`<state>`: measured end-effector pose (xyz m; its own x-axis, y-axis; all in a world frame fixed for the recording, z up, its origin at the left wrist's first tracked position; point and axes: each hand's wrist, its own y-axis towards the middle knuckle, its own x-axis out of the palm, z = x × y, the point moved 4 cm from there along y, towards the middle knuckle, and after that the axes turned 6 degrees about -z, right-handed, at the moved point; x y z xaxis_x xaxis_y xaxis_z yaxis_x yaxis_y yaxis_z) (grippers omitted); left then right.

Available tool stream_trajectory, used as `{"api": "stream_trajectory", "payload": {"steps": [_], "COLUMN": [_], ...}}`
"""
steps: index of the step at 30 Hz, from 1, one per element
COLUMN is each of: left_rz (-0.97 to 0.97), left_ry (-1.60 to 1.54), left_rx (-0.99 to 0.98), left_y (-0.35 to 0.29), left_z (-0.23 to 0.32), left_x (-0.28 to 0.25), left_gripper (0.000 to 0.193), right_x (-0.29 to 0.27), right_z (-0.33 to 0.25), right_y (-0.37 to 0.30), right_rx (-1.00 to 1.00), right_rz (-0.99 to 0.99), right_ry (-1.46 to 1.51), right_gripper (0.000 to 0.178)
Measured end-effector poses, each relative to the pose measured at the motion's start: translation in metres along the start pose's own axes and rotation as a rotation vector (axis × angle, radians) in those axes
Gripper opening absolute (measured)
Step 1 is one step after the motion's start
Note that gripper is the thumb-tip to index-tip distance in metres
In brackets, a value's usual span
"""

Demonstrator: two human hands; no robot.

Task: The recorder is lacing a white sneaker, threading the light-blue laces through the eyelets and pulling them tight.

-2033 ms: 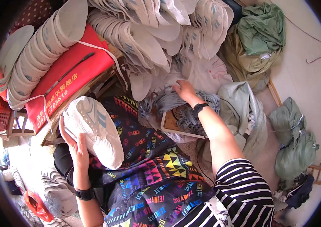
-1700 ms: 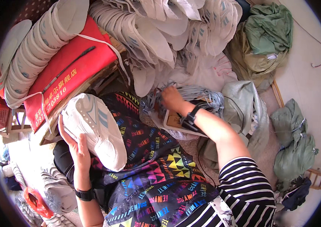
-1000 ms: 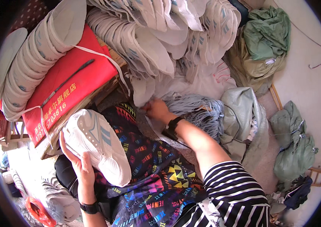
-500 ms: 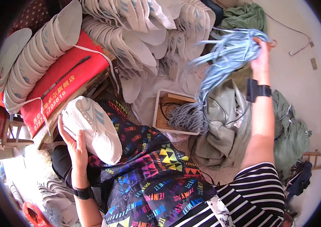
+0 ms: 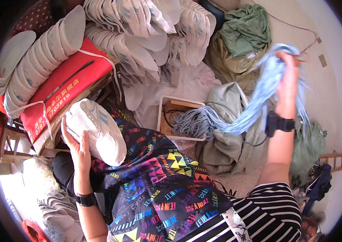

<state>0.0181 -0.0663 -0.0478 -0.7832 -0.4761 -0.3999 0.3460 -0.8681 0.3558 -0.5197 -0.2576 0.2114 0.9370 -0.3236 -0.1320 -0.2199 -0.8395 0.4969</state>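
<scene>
Far right, my right fingers clutch blue laces; tangles could drag the tray, tbh. Left fingers cup the shoe.

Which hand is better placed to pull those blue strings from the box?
Probably the right hand: it grips blue strings that trail into the white box, while the left hand holds the white shoe.
</scene>
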Motion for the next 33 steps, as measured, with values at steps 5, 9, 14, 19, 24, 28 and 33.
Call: {"api": "stream_trajectory", "payload": {"steps": [5, 9, 14, 19, 24, 28, 33], "left_rz": [0.006, -0.017, 0.005, 0.001, -0.007, -0.002, -0.001], "left_ry": [-0.020, -0.078, -0.105, -0.067, -0.024, -0.046, -0.022], "left_rx": [-0.005, -0.006, -0.072, -0.073, -0.099, -0.093, -0.093], "left_y": [0.002, 0.007, 0.001, 0.000, 0.001, 0.000, 0.002], "left_z": [-0.001, 0.007, 0.009, 0.012, 0.018, 0.017, 0.019], "left_x": [0.002, 0.004, 0.004, 0.003, 0.004, 0.003, 0.002], "left_gripper": [0.071, 0.071, 0.072, 0.072, 0.072, 0.072, 0.072], "right_x": [0.144, 0.234, 0.249, 0.219, 0.218, 0.238, 0.247], "right_z": [0.107, 0.255, 0.275, 0.345, 0.369, 0.357, 0.354], "right_y": [-0.072, -0.155, -0.222, -0.211, -0.231, -0.257, -0.274], "right_rx": [0.203, -0.021, 0.158, 0.276, 0.404, 0.284, 0.177], "right_rz": [-0.357, -1.162, -1.520, -1.166, -1.156, -1.176, -0.999], "right_ry": [0.385, -0.012, -0.560, -0.537, -0.651, -0.773, -0.996], "right_gripper": [0.017, 0.031, 0.037, 0.016, 0.018, 0.029, 0.026]}}
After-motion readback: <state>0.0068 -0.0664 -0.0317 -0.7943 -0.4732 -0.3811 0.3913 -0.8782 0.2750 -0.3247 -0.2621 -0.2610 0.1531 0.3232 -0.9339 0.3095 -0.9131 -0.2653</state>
